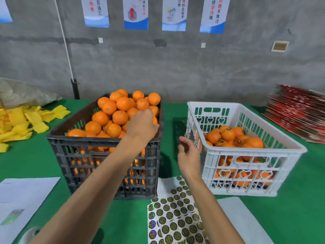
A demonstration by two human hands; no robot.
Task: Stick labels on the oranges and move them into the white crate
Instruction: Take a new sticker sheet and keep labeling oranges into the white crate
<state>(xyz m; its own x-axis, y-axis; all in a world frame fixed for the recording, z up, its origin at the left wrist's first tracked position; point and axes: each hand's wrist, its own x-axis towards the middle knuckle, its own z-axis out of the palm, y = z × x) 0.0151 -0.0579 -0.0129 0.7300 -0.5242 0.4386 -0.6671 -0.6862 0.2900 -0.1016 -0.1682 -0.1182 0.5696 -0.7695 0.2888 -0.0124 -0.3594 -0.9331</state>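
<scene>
My left hand (142, 125) is down in the black crate (105, 143), on the right side of the orange pile (114, 113). I see only its back; the fingers curl down and forward among the fruit, and I cannot tell whether they have closed on an orange or merely touch one.

My right hand (188, 155) hangs in the gap between the 2 crates, just beside the near-left corner of the white crate (246, 152). Its fingers are loosely bent, thumb and forefinger drawn near each other; whether a label sits between them is too small to make out.

The label sheet (175, 213) lies on the green surface (299, 191) directly under my right forearm, toward me from that hand. The white crate, partly filled with labelled oranges (232, 136), stands to the right.

So the next orange lies forward and left of my right hand, already under my left, which is plainly the nearer one to lift it. I judge the left should bring the fruit right and toward me, into the gap, so the right can press a label on before it goes into the white crate.
</scene>
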